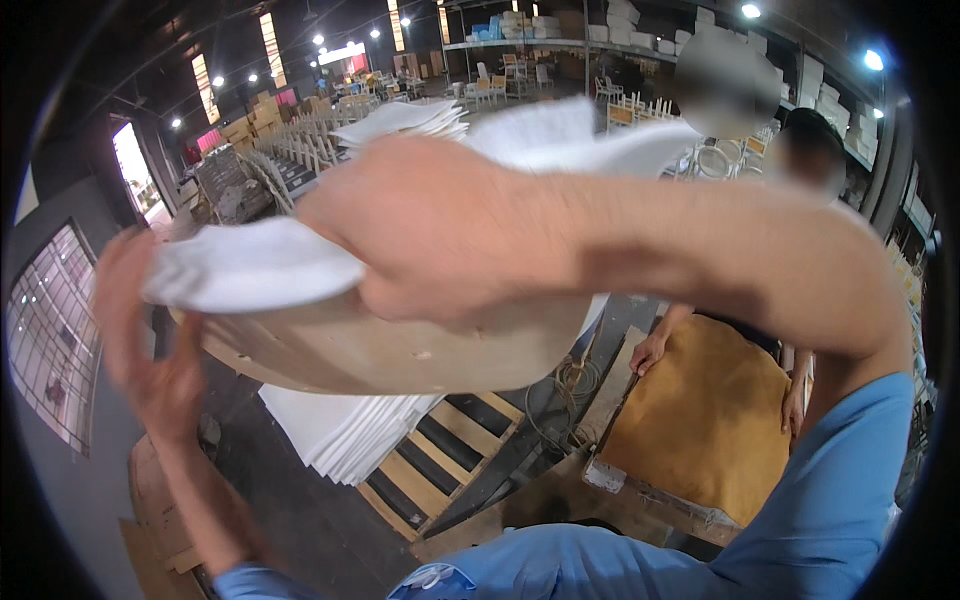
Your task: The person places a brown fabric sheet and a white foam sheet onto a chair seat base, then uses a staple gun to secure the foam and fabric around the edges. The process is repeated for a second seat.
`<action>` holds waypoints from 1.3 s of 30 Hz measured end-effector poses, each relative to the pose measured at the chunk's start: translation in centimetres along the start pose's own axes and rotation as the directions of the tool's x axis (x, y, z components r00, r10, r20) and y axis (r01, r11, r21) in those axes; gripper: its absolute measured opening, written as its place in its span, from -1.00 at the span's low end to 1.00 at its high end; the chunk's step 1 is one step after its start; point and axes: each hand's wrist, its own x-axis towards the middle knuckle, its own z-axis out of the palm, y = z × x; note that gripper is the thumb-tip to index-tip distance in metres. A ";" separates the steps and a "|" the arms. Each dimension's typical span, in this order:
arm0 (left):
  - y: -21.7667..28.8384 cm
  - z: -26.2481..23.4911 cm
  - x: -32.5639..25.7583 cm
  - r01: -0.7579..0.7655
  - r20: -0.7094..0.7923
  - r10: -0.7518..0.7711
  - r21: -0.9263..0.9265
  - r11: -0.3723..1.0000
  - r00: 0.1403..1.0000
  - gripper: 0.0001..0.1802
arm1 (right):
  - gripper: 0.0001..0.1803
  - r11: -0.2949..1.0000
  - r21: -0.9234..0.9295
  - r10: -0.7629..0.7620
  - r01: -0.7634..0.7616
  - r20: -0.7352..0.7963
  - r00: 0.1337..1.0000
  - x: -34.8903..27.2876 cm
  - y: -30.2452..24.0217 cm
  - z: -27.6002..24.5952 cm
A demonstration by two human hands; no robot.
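While holding up pale board (430, 358) out in front, pinching L end of white pad (255, 268) w/ L hand (150, 330), thumb below & fingers above, pad edge between. Curling R hand (420, 225) tight, fist-like, at pad's R end, w/ forearm across board's top; can't tell fingertips' exact hold, hidden + blurred. Can see pad along board's upper L edge. Below, stack of white sheets (345, 430) at slatted pallet (463, 430); to R, co-worker's hands (650, 355) on tan panel (700, 410).

Dim light, glaring ceiling lamps (874, 60), motion-blurred white material (260, 268), dark fisheye edges.
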 end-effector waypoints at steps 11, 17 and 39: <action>7.1 27.1 -26.2 0.587 0.735 -0.677 -0.534 -0.608 -0.032 -0.32 | -0.51 0.951 -0.179 0.226 -0.253 -0.158 0.961 5.3 -6.8 -17.8; 15.8 32.8 -21.1 0.415 0.785 -0.574 -0.615 -0.671 0.234 -0.34 | -0.45 0.868 0.335 0.476 -0.365 -0.356 0.804 -1.2 -1.4 -24.3; 40.7 29.0 -13.2 0.539 0.952 0.022 -0.153 -0.828 0.304 -0.34 | -0.51 -0.226 0.931 0.903 -0.285 0.091 -0.419 -54.2 -6.3 4.6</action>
